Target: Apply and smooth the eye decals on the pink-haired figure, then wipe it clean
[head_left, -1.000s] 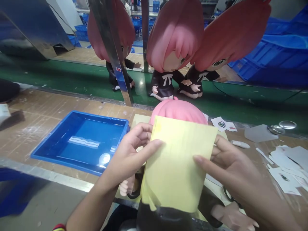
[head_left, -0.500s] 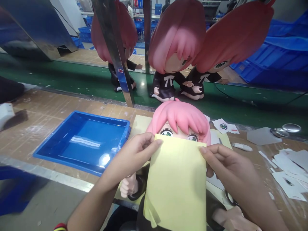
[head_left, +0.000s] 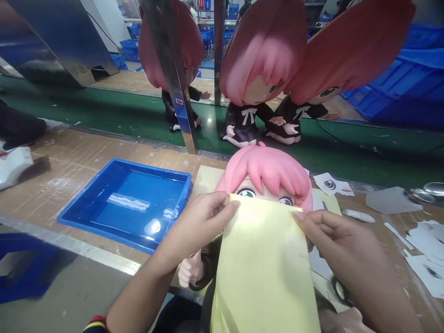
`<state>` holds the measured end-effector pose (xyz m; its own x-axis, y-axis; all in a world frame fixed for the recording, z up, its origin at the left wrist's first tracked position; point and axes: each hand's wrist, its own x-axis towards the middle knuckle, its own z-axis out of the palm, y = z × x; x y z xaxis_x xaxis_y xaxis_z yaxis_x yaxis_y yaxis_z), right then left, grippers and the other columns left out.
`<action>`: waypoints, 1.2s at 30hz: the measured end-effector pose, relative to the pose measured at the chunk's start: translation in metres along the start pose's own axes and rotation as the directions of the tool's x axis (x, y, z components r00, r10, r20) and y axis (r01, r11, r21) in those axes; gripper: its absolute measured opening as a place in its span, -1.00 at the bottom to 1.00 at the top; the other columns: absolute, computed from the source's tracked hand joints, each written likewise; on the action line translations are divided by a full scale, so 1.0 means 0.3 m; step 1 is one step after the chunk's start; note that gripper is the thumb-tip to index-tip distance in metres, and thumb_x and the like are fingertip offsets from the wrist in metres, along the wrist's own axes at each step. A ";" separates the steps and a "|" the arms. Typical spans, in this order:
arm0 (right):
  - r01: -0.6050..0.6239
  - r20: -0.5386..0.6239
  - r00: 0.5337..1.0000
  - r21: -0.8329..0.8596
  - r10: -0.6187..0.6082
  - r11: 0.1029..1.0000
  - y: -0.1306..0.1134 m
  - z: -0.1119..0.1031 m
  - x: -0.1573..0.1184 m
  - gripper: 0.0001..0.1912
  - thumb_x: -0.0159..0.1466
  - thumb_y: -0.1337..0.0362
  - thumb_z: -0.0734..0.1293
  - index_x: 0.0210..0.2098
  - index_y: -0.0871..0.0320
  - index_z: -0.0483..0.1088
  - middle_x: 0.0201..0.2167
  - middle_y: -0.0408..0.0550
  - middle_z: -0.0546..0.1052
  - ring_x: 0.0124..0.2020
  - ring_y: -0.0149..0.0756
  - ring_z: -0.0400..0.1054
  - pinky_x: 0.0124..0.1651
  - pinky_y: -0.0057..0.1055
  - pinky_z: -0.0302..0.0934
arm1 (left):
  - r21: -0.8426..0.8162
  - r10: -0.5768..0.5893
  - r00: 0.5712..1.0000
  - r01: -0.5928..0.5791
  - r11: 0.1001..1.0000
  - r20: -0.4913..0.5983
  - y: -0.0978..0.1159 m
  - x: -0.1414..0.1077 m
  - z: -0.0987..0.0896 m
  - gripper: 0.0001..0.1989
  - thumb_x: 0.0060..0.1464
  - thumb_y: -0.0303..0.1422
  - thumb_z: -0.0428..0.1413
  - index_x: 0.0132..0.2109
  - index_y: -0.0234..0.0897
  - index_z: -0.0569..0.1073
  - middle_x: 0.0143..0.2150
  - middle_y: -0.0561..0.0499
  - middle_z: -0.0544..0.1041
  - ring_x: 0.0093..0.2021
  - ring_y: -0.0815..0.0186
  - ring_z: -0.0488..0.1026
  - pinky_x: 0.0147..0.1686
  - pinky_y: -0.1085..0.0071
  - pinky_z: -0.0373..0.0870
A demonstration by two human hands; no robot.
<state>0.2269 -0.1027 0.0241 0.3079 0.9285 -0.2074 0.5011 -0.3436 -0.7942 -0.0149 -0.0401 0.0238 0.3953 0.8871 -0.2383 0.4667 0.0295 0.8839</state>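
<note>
A yellow sheet (head_left: 265,263) hangs between my hands, its top edge just below the eyes of a pink-haired figure (head_left: 270,169). My left hand (head_left: 213,212) pinches the sheet's upper left corner between thumb and fingers. At the upper right corner, my right hand (head_left: 326,231) grips it the same way. The sheet hides the lower face and most of the body of the figure. One small figure hand (head_left: 190,270) shows below my left hand.
A blue tray of water (head_left: 128,203) lies left. Cut paper scraps (head_left: 428,245), a white tube (head_left: 358,215) and scissors (head_left: 342,290) lie right. Behind, on a green belt (head_left: 121,115), stand several figures (head_left: 265,51) and a metal post (head_left: 176,78).
The whole view has shifted a little, so the scene sits further right. Both hands still hold the sheet at its corners, and its lower part hangs slightly differently.
</note>
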 end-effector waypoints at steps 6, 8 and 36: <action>-0.013 0.020 1.000 -0.035 0.014 0.999 0.018 -0.012 -0.008 -0.50 0.22 -0.21 0.36 -0.55 0.07 0.45 -0.60 -0.13 0.47 -0.55 -0.34 0.30 -0.50 -0.50 0.18 | -0.024 0.004 1.000 -0.004 1.000 0.003 0.000 0.003 0.001 -0.52 0.35 -0.01 0.00 -0.44 -0.23 0.20 -0.48 0.14 0.14 -0.45 0.39 0.14 -0.49 0.42 0.02; -0.006 0.007 1.000 -0.028 0.006 1.000 0.014 -0.011 -0.009 -0.47 0.20 -0.24 0.35 -0.57 0.08 0.45 -0.62 -0.13 0.46 -0.58 -0.35 0.27 -0.54 -0.49 0.15 | -0.009 0.008 1.000 -0.008 1.000 -0.010 -0.003 0.004 0.002 -0.52 0.35 -0.02 0.01 -0.45 -0.23 0.19 -0.49 0.14 0.16 -0.46 0.39 0.15 -0.48 0.41 0.03; 0.104 -0.059 0.992 -0.107 -0.110 0.989 0.006 -0.003 0.016 -0.46 0.16 -0.28 0.33 -0.64 0.02 0.46 -0.64 -0.16 0.51 -0.67 -0.32 0.38 -0.66 -0.55 0.17 | -0.011 0.012 1.000 -0.012 1.000 -0.024 0.008 -0.004 0.007 -0.56 0.34 -0.11 0.01 -0.45 -0.22 0.15 -0.49 0.15 0.13 -0.46 0.40 0.15 -0.49 0.42 0.03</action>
<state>0.2300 -0.0990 0.0220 0.2976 0.9509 -0.0845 0.6143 -0.2585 -0.7456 -0.0126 -0.0421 0.0252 0.3818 0.8981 -0.2184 0.4536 0.0238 0.8909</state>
